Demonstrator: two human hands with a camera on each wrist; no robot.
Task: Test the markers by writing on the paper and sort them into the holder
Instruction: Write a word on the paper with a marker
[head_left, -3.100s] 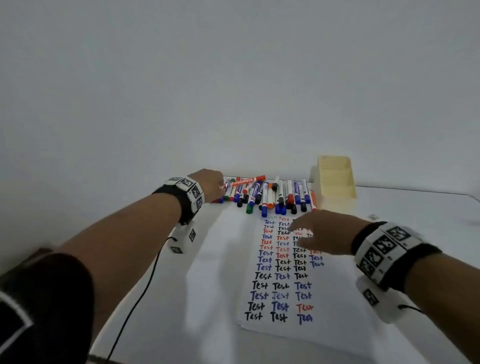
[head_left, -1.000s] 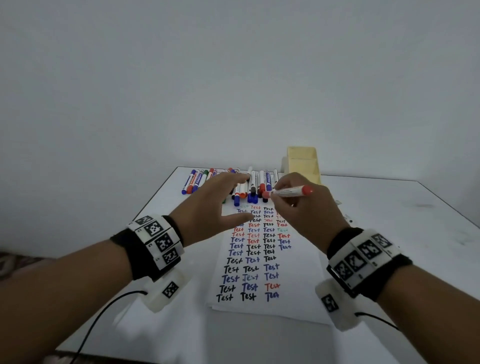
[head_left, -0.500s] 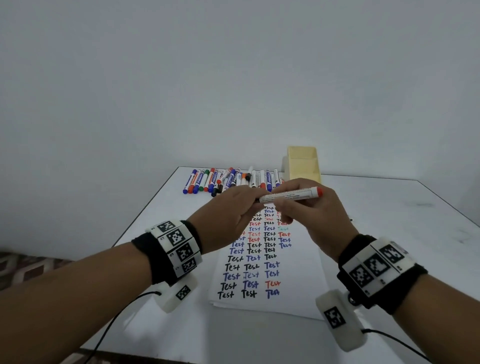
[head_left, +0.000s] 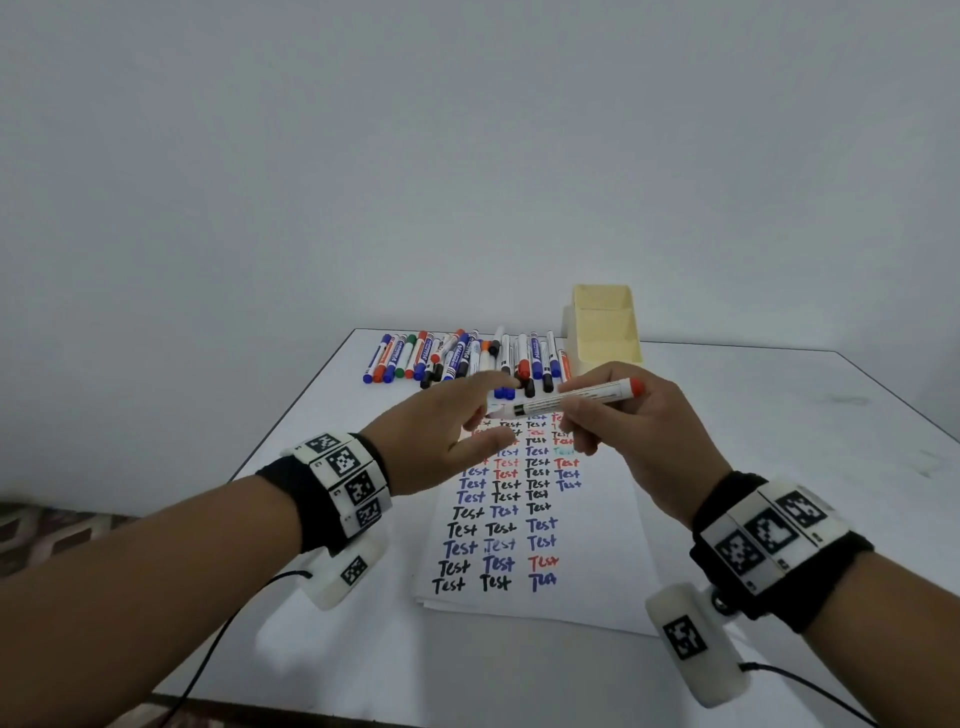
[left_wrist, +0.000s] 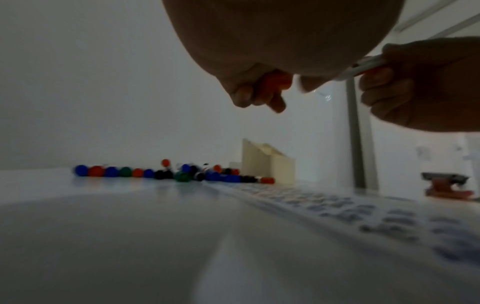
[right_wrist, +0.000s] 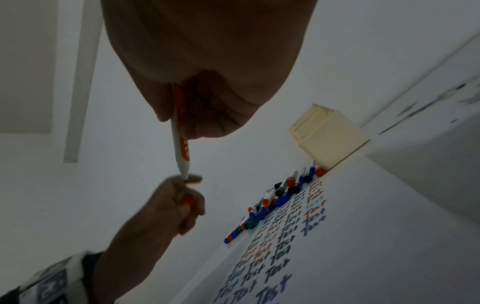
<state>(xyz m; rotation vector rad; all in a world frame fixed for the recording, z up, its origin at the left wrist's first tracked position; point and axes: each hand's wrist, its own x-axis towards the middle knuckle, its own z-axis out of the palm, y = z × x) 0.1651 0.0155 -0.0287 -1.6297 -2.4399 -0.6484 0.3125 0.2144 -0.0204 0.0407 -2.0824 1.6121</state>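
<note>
My right hand (head_left: 618, 423) grips a white marker (head_left: 576, 397) with an orange-red end, held level above the top of the paper (head_left: 597, 571). Its bare tip points left toward my left hand (head_left: 457, 423). The left wrist view shows the marker's orange-red cap (left_wrist: 275, 81) held in the curled fingers of that hand. In the right wrist view the cap (right_wrist: 187, 200) sits just off the marker (right_wrist: 180, 144) tip. The paper carries several rows of "Test" in black, blue and red. The cream holder (head_left: 605, 332) stands at the back. No markers show in the holder.
Several capped markers (head_left: 467, 356) lie in a row at the back of the white table (head_left: 779, 467), left of the holder. The table's left edge runs close to my left forearm. Cables hang from both wrist cameras. A small red and grey object (left_wrist: 446, 185) sits far right.
My left hand passed the marker to my right hand, then closed on its left end. It has now drawn back a little to the left with the cap.
</note>
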